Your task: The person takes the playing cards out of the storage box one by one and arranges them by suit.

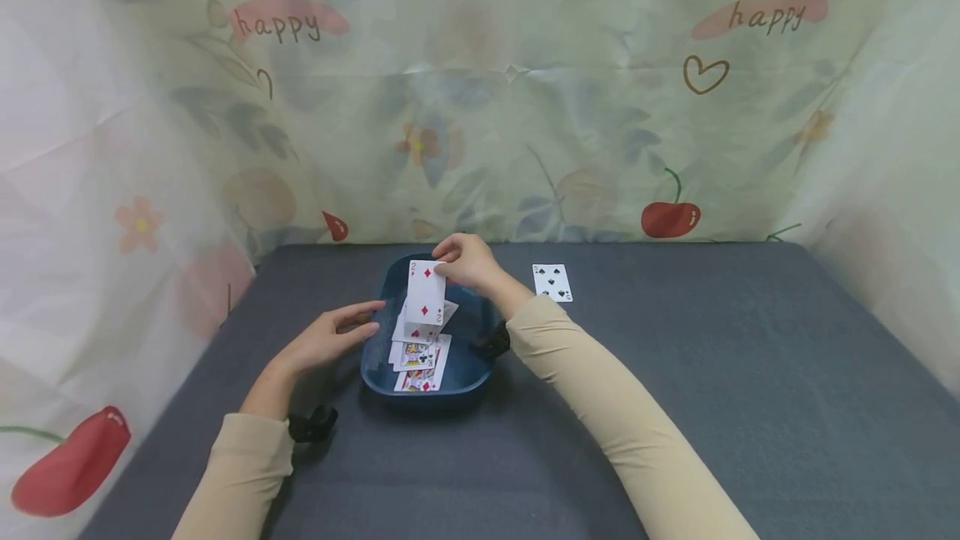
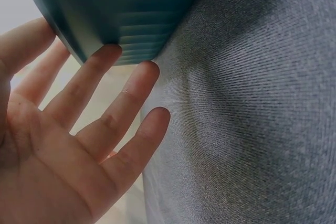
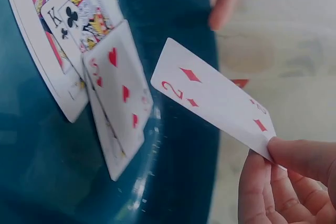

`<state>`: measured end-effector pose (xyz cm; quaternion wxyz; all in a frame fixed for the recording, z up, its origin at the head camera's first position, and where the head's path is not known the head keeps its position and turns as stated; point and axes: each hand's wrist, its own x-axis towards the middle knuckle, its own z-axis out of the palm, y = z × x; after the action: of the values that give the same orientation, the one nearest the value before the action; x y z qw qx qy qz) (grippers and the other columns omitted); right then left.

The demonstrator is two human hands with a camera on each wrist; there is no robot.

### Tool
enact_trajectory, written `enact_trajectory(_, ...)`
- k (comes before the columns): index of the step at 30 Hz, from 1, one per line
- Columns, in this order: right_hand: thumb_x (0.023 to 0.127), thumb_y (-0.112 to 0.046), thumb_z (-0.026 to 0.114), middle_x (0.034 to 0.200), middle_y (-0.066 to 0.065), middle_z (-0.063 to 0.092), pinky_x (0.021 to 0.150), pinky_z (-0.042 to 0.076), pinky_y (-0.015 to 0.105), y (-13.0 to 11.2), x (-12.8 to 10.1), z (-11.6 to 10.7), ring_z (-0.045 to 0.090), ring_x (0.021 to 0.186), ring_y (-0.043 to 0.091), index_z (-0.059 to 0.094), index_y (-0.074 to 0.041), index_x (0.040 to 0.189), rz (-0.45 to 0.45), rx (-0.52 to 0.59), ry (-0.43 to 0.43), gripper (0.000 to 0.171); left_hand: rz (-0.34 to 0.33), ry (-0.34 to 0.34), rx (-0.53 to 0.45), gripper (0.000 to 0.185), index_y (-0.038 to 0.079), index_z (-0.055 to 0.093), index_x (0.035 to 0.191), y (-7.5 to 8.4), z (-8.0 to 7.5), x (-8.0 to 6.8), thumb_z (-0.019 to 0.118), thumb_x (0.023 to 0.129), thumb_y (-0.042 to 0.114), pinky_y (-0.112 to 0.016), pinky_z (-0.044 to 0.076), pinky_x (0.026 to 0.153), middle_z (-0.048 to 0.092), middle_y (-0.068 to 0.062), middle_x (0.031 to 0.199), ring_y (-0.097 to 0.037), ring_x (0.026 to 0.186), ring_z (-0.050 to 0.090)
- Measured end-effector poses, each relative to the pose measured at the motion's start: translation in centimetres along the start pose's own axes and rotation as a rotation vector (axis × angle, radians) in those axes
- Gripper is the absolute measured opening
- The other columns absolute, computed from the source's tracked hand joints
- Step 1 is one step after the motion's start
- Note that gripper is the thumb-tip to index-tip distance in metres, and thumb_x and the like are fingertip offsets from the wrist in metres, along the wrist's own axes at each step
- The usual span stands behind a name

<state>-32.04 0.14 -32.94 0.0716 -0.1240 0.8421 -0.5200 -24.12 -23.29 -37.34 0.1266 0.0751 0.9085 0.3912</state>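
A two of diamonds playing card [image 1: 426, 294] is pinched at one corner by my right hand [image 1: 472, 262], between thumb and fingers, above the blue tray [image 1: 468, 386]. Below it in the tray lie several overlapping cards; the right wrist view shows a three of hearts [image 3: 119, 85] on top and a king of clubs [image 3: 86, 17] beside it. My left hand [image 1: 330, 338] is at the tray's left side, its fingers spread and relaxed. In the left wrist view the fingertips [image 2: 111, 51] overlap the tray's outer wall [image 2: 142, 19].
A five of spades card [image 1: 552, 282] lies face up on the dark grey tablecloth [image 1: 712, 373], right of the tray and beyond my right forearm. A printed curtain [image 1: 510, 107] rises behind the table and along both sides.
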Motion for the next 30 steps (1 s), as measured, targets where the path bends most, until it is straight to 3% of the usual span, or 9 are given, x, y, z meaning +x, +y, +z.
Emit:
enact_trajectory(7,0.085,-0.002,0.062,0.106,0.022,0.066,0.074,0.057,0.028,0.4,-0.8,-2.7,0.062,0.082,0.018,0.061,0.003,0.109,-0.028,0.055,-0.018,0.024,-0.006,0.003,-0.007,0.054,0.020,0.038,0.143,0.1,0.1,0.0,0.051,0.094,0.039,-0.060,0.033,0.105,0.033,-0.019,0.150,-0.042,0.136,0.033)
enact_trajectory(18,0.090,-0.010,0.059,0.117,0.022,0.060,0.096,0.049,0.045,3.5,-3.2,-8.5,0.061,0.101,0.028,0.056,0.001,0.118,0.035,0.062,0.015,0.030,0.006,0.012,-0.010,0.053,0.018,0.039,0.143,0.2,0.2,0.0,0.052,0.095,0.037,-0.059,0.034,0.104,0.035,-0.020,0.148,-0.042,0.135,0.034)
enact_trajectory(30,0.094,-0.015,0.053,0.120,0.022,0.057,0.083,0.053,0.031,8.0,-4.6,-14.2,0.059,0.087,0.010,0.051,0.003,0.124,0.094,0.055,0.088,0.035,0.009,0.020,-0.004,0.053,0.019,0.039,0.142,0.1,0.1,-0.1,0.052,0.095,0.036,-0.059,0.034,0.105,0.036,-0.020,0.147,-0.041,0.135,0.034)
